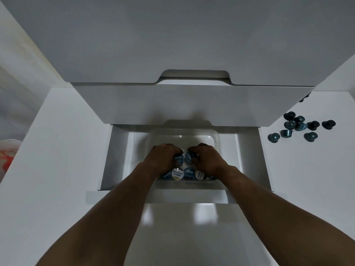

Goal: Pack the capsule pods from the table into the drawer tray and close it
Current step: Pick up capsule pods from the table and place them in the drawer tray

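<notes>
The tray [216, 136] around the fingers [173, 149] is clear plastic, smooth and a little shiny. The capsule pods [177, 174] just under the fingers have shiny lids that look like foil. The drawer [117, 160] on both sides of the fingers looks smooth, matt and white. Far to the right of the fingers, the loose pods [299, 125] have dark cups that look like smooth, glossy plastic. The table [172, 237], back from the fingers between the arms, is white and glossy, with bright spots of light on it.

Single head-worn view, steeply downward and forward; close over the open drawer [115, 160]
</notes>
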### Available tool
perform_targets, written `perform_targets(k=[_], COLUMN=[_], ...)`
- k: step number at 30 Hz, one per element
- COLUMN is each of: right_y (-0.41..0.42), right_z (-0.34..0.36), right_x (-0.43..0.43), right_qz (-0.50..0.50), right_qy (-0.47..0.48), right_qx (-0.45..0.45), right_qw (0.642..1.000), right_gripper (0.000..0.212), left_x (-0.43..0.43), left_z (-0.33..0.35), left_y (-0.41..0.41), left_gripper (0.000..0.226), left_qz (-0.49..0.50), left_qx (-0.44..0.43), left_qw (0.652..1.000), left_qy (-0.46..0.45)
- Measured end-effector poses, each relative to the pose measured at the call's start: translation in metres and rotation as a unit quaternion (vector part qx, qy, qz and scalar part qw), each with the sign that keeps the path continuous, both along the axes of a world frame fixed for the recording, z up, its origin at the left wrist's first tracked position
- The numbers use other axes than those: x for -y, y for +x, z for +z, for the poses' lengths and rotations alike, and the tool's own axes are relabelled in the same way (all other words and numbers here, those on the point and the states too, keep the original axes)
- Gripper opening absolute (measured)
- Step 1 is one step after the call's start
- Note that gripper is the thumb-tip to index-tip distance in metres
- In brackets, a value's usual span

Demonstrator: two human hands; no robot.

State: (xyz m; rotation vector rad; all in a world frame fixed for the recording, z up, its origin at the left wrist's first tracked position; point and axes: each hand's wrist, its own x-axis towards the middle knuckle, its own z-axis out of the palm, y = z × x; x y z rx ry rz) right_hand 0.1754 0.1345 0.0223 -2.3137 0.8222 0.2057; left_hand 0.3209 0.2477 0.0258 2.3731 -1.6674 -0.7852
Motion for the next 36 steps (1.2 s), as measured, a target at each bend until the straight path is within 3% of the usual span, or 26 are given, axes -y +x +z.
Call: perform_targets(k=[22,29,36], right_y=[-0.002,-0.002,-0.015], right_z=[0.004,0.009,0.036], right_x=[-0.005,-0.005,-0.003], right_qz=[0.019,-0.008,0.011], right_qy=[0.021,0.027,-0.122], right_qx=[-0.004,-0.029,0.034], right_qw=[1.000,0.999,0.992], right_gripper=[0.041,0.057,0.039], left_x=[-0.004,-0.005,-0.025], left_z=[-0.001,0.006,0.045], left_y=[-0.001,-0.004,-0.021], left_gripper=[0.043,0.051,0.045], left_qz=[-0.010,0.012,0.085], left_qx=[-0.007,0.016,0.117], left_qw=[1.000,1.000,0.989], left_qy=[0.012,0.004,-0.040])
